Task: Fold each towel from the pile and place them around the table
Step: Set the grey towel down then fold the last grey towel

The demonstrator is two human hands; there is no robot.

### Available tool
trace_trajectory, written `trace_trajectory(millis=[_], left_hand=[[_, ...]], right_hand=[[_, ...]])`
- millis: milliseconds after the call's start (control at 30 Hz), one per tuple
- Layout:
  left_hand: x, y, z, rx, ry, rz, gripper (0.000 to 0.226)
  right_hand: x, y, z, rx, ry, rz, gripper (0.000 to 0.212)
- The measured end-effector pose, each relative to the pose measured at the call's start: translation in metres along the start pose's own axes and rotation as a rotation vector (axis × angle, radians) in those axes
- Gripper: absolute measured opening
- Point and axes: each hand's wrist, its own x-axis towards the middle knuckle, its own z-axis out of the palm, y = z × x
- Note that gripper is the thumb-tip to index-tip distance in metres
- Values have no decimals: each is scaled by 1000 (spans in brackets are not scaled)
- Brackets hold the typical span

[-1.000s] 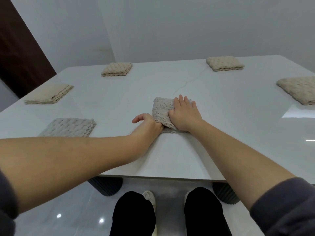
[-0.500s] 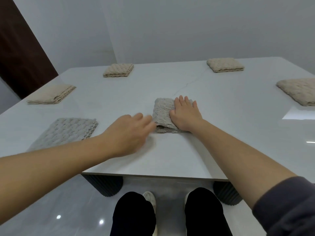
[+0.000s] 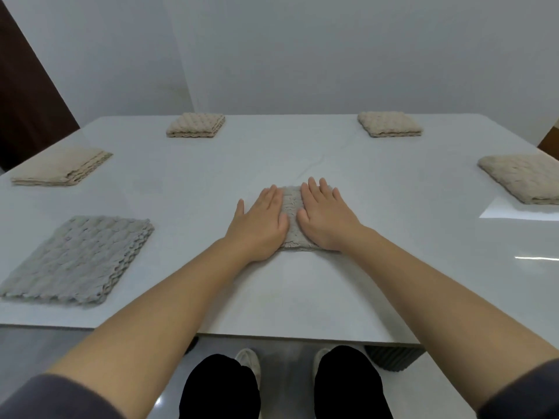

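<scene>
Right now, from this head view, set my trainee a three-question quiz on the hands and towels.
1. True or false: the left hand and the right hand both lie flat on the small grey towel.
2. How many towels in all lie on the table, counting that one?
3. Where is the larger grey towel? A) at the table's near left B) at its far right C) under the right hand
Key: 1 true; 2 six; 3 A.
</scene>
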Motion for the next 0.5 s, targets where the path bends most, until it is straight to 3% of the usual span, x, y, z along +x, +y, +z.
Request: trace_trajectory(millis=[500], left_hand=[[5,6,-13,-42,-54,-68,57]], right_hand=[[3,1,-10,46,-62,4,61]])
